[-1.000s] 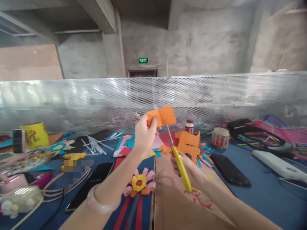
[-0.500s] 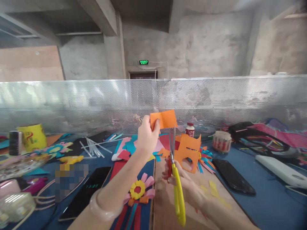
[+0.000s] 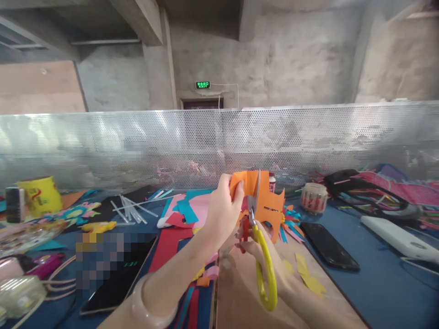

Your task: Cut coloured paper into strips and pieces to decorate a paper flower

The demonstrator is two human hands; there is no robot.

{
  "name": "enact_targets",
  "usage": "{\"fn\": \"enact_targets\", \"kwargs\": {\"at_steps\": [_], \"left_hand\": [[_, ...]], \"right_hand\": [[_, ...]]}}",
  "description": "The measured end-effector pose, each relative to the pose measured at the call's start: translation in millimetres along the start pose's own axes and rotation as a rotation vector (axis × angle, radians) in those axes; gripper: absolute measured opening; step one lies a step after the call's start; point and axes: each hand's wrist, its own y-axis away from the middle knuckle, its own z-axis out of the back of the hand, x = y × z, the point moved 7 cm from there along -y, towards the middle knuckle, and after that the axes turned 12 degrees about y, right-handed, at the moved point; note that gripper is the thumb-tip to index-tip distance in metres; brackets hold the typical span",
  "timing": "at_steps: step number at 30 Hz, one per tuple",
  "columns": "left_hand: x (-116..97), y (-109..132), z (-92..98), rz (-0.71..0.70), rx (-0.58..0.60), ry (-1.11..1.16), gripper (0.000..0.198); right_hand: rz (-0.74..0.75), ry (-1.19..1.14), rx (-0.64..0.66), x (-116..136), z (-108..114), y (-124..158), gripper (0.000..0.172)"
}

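Left hand (image 3: pixel 222 212) closed on the orange paper (image 3: pixel 241 181), thumb on the near face, fingers behind. Paper held up above the middle of the table (image 3: pixel 377 278), in front of the mesh screen (image 3: pixel 137 137). Right hand (image 3: pixel 265 258) just right of and nearer than the left, wrapped round the yellow handles of the scissors (image 3: pixel 265 269). Blades pointing up and far, against the paper's right part; how wide apart, cannot tell. Orange cut-out (image 3: pixel 272 210) just behind the blades. Yellow scraps (image 3: pixel 308 276) on the brown board (image 3: pixel 240 297) to the right. Black phone (image 3: pixel 329 246) further right, another phone (image 3: pixel 120 276) near left. Tape roll (image 3: pixel 314 196) and bottle (image 3: pixel 272 177) far, yellow cup (image 3: pixel 37 194) far left.
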Motion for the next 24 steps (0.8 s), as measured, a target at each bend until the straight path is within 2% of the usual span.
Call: {"fn": "enact_targets", "kwargs": {"at_steps": [5, 10, 15, 24], "left_hand": [[6, 2, -2.7, 0.02, 0.025, 0.016, 0.013], [8, 1, -1.4, 0.054, 0.013, 0.085, 0.01], [8, 1, -2.1, 0.091, 0.008, 0.174, 0.006], [9, 0, -2.5, 0.075, 0.011, 0.165, 0.005]], "right_hand": [[-0.042, -0.018, -0.027, 2, 4, 2, 0.025], [-0.037, -0.038, -0.002, -2, 0, 1, 0.029], [-0.018, -0.043, -0.002, -7, 0, 0, 0.025], [0.004, -0.009, -0.008, 6, 1, 2, 0.022]]}}
